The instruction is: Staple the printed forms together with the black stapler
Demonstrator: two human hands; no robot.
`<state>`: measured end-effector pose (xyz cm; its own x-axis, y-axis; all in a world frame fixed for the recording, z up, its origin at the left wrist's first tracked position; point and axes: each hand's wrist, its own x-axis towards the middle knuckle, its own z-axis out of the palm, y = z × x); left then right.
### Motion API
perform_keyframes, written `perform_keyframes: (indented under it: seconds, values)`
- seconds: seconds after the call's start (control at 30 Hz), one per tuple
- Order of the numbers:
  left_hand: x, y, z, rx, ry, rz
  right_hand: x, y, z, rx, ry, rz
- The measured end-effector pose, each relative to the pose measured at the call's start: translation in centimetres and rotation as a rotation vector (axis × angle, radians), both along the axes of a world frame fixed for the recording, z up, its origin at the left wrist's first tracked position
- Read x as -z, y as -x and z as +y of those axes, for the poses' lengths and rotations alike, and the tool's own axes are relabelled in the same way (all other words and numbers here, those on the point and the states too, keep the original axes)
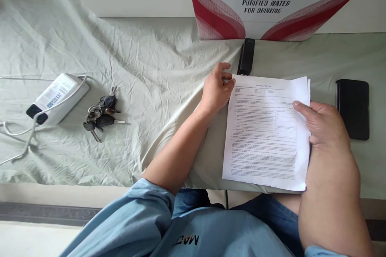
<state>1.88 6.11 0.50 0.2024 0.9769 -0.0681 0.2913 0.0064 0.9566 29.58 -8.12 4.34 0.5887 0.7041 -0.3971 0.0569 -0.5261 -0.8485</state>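
A small stack of printed paper sheets (262,136) lies before me, headed "OVERLEAF NOTES", its right edge slightly curled and uneven. My right hand (325,122) grips that right edge, thumb on top and the other fingers hidden beneath. At the top left corner, my left hand (218,90) is closed with its fingertips at the paper, the index finger reaching a little past it. A black stapler (247,56) stands just beyond the top edge of the sheets, close to my left fingers.
A large Wahaha water carton (271,19) stands behind the stapler. To the right lies a black phone (352,110). Keys (102,114) and a white box-shaped device (58,98) with a white cable rest at left on the wrinkled green cloth (157,80).
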Motion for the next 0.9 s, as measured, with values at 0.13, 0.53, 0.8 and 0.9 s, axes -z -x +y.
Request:
perform_keyframes:
  seconds: [0.13,0.53,0.8,0.9]
  values:
    - [-0.8,-0.1,-0.3,-0.023,-0.034,0.158,-0.4,0.0,0.2,0.059,0.072,0.051]
    - [0.0,0.7,-0.4,0.009,-0.328,0.374,-0.7,0.8,0.6,0.079,0.046,0.024]
    - [0.3,0.5,-0.5,0.033,-0.385,0.448,-0.9,0.5,0.6,0.055,0.075,0.029]
    - [0.0,0.2,-0.6,0.037,-0.315,0.474,-0.8,0.4,0.6,0.033,0.087,0.013]
